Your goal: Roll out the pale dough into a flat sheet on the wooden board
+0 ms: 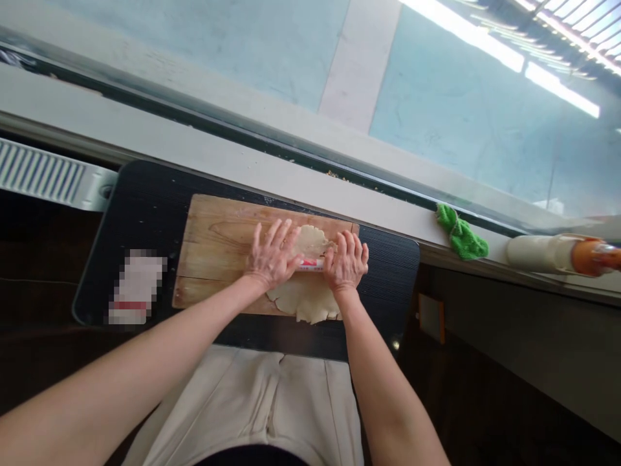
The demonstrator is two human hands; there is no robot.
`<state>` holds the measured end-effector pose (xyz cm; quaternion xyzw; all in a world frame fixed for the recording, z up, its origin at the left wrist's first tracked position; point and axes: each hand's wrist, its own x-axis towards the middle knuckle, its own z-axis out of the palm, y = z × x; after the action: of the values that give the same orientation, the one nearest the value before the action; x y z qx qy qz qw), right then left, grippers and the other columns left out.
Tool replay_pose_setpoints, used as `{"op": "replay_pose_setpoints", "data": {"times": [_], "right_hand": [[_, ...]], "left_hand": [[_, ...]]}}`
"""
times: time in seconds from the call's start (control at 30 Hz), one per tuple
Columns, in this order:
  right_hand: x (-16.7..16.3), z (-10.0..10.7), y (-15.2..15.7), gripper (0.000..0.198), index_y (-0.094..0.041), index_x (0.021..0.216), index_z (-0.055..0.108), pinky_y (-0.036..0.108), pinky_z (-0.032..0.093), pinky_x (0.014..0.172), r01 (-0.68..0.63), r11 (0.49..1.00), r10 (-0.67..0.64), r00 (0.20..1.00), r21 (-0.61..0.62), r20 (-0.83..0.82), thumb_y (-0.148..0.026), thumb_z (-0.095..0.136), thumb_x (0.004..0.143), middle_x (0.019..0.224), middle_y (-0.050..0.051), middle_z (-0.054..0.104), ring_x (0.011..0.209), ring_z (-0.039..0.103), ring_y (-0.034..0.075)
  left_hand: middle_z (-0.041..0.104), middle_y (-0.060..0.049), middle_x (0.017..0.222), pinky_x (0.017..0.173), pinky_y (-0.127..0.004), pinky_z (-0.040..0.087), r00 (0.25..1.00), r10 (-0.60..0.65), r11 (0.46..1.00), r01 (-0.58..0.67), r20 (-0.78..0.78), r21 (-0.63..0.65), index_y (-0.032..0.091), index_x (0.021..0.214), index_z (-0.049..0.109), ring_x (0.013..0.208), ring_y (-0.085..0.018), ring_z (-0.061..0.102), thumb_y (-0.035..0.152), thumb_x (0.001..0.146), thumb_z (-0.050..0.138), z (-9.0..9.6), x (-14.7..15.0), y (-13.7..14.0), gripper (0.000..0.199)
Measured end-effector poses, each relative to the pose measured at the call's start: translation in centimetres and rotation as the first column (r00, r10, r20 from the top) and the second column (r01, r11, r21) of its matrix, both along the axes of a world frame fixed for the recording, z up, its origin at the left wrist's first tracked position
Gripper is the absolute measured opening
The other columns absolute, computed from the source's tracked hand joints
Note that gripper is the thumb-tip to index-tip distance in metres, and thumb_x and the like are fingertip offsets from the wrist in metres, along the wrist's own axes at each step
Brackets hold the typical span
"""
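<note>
A flattened sheet of pale dough (308, 299) with ragged edges lies on a wooden board (213, 252), its near edge reaching the board's front edge. Across the dough lies a white cylinder with red print (311, 265), used like a rolling pin; only its middle shows. My left hand (272, 257) bears down over its left end, fingers spaced and bent forward over it, thumb along it. Over the right end curves my right hand (345, 260), fingers bent and closer together. Both ends are hidden under my hands. More dough shows just beyond the cylinder.
The board rests on a black table (388, 259) with rounded corners. A blurred-out flat item (138, 285) lies at its left. Behind runs a white sill (233, 165) below glass, holding a green cloth (460, 233) and a white bottle (533, 252) on its side. A radiator (48, 175) stands left.
</note>
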<state>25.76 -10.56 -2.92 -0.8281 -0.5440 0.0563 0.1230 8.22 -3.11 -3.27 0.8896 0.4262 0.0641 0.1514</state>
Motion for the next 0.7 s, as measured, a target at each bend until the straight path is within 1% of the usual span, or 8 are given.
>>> {"op": "replay_pose_setpoints", "data": {"times": [0.07,0.13,0.2,0.3,0.37,0.57,0.63,0.7], "right_hand": [[0.7,-0.1,2.2,0.048,-0.016,0.134,0.046,0.05,0.017,0.113,0.038,0.999,-0.038,0.999,0.0,0.003,-0.037,0.039,0.091,0.142,0.012,0.044,0.135,0.033,0.026],[0.9,0.0,3.0,0.05,-0.015,0.135,0.044,0.051,0.017,0.113,0.055,0.998,-0.055,0.998,-0.006,0.005,-0.038,0.038,0.091,0.143,0.013,0.041,0.135,0.031,0.026],[0.4,0.2,1.3,0.05,-0.015,0.135,0.044,0.05,0.017,0.113,0.031,0.999,-0.031,1.0,-0.013,0.006,-0.036,0.038,0.091,0.143,0.013,0.043,0.136,0.03,0.025],[-0.9,0.1,-2.9,0.046,-0.019,0.133,0.048,0.048,0.017,0.114,-0.02,1.0,0.02,1.0,-0.019,0.005,-0.033,0.039,0.09,0.139,0.01,0.048,0.137,0.031,0.024],[-1.1,-0.1,-3.7,0.044,-0.02,0.131,0.05,0.048,0.017,0.114,-0.023,1.0,0.023,1.0,-0.018,0.01,-0.031,0.039,0.09,0.138,0.009,0.05,0.136,0.032,0.024],[0.5,-0.2,2.1,0.053,-0.012,0.138,0.042,0.048,0.017,0.114,0.044,0.999,-0.044,0.998,-0.016,0.038,-0.034,0.038,0.09,0.146,0.012,0.04,0.137,0.03,0.026],[0.1,0.1,0.7,0.053,-0.011,0.139,0.041,0.047,0.019,0.114,0.031,0.999,-0.031,0.999,-0.025,0.037,-0.033,0.037,0.09,0.146,0.012,0.039,0.138,0.028,0.025],[-0.8,0.1,-2.4,0.05,-0.014,0.138,0.043,0.047,0.019,0.114,-0.018,0.999,0.019,0.999,-0.034,0.029,-0.03,0.037,0.091,0.144,0.011,0.042,0.139,0.027,0.024]], "left_hand": [[0.026,-0.011,0.154,0.115,-0.056,0.001,1.0,0.027,1.0,-0.027,0.01,0.014,0.021,0.146,0.03,0.143,-0.029,0.02,0.047,0.089,0.04,-0.1,0.8,2.0,0.064],[0.026,-0.012,0.154,0.115,-0.056,0.001,0.999,0.036,0.999,-0.036,0.018,0.023,0.02,0.146,0.03,0.143,-0.029,0.02,0.045,0.09,0.039,-0.1,1.1,2.6,0.062],[0.028,-0.012,0.154,0.116,-0.055,0.002,1.0,0.014,1.0,-0.014,0.017,0.02,0.021,0.146,0.03,0.143,-0.028,0.021,0.043,0.09,0.039,0.1,0.4,0.9,0.061],[0.033,-0.009,0.152,0.116,-0.054,0.005,0.998,-0.057,0.998,0.057,0.008,0.007,0.026,0.144,0.034,0.142,-0.028,0.024,0.044,0.088,0.043,0.1,-1.2,-2.9,0.059],[0.035,-0.008,0.151,0.116,-0.054,0.006,0.996,-0.088,0.996,0.088,0.004,0.003,0.028,0.143,0.035,0.141,-0.028,0.025,0.045,0.087,0.045,-0.1,-1.6,-3.6,0.059],[0.025,-0.012,0.154,0.115,-0.057,0.001,1.0,0.007,0.999,-0.006,-0.013,0.036,0.021,0.147,0.028,0.143,-0.029,0.02,0.045,0.089,0.041,-0.1,0.7,1.6,0.064],[0.025,-0.012,0.155,0.115,-0.056,0.002,1.0,0.003,1.0,-0.003,-0.015,0.021,0.021,0.147,0.027,0.143,-0.029,0.019,0.043,0.089,0.041,0.2,0.2,0.4,0.064],[0.028,-0.009,0.154,0.116,-0.054,0.003,0.999,-0.032,0.999,0.032,-0.017,0.003,0.024,0.146,0.03,0.143,-0.028,0.02,0.042,0.088,0.042,0.3,-0.9,-2.3,0.062]]}}
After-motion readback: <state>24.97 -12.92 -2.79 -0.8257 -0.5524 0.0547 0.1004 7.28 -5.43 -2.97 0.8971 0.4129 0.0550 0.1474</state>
